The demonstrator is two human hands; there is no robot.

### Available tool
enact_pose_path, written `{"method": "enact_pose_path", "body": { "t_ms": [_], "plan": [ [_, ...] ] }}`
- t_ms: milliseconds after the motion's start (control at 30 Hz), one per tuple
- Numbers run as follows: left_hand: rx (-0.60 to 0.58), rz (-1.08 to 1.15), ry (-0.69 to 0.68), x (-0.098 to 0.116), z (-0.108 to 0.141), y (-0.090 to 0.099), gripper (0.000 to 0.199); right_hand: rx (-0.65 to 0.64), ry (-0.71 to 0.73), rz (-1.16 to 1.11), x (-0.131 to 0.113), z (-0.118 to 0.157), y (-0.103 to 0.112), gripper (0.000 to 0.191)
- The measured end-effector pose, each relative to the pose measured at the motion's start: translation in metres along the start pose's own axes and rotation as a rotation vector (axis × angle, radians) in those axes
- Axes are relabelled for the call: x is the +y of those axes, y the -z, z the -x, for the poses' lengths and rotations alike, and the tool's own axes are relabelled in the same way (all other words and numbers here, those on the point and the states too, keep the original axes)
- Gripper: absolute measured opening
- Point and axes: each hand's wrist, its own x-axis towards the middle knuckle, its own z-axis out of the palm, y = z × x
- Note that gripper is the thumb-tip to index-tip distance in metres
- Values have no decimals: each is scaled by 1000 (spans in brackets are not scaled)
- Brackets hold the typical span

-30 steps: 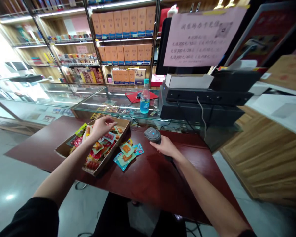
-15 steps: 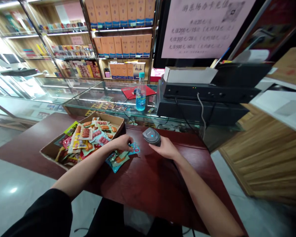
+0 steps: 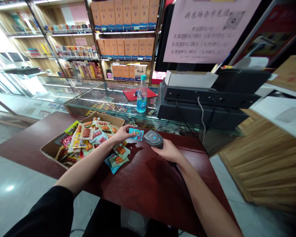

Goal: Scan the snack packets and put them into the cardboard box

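Note:
Between the thumb and fingers of my left hand [image 3: 124,133] is a small blue snack packet [image 3: 137,134], raised above the table with its printed face showing. My right hand [image 3: 169,151] is wrapped round a grey barcode scanner [image 3: 153,139], whose blue light is lit. The scanner's head points left, close to the packet but apart from it. Below my left wrist, several sausage packets [image 3: 118,159] lie on the tabletop. To the left, a cardboard box [image 3: 49,155] is filled with sausage packets [image 3: 86,133] in mixed colours.
The dark red table [image 3: 143,184] meets a glass display counter [image 3: 108,95] at the back. A water bottle [image 3: 141,97] stands on the glass, near a red folder [image 3: 151,92]. A black cash drawer [image 3: 199,112] with cables is at right. Boxed goods fill the shelves [image 3: 125,31].
My left hand has lifted the blue packet off the table and tilted its face into view. The scanner in my right hand has shifted slightly right and down.

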Motion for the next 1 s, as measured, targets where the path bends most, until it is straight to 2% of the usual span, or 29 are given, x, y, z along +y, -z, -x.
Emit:
{"method": "enact_pose_path", "body": {
  "t_ms": [167, 467, 767, 933, 1000],
  "plan": [
    [63, 139, 85, 8, 1, -1, 50, -36, 0, 15, 1, 0, -8, 34],
    [122, 124, 109, 12, 3, -3, 52, -40, -25, 55, -7, 2, -4, 28],
    [126, 110, 111, 9, 1, -3, 52, -61, -27, 51, -4, 1, -6, 31],
    [157, 115, 127, 7, 0, -2, 50, -60, -16, 64, -3, 2, -7, 26],
    [136, 118, 124, 7, 1, -2, 49, -60, -28, 69, -3, 2, -7, 26]
  ]
}}
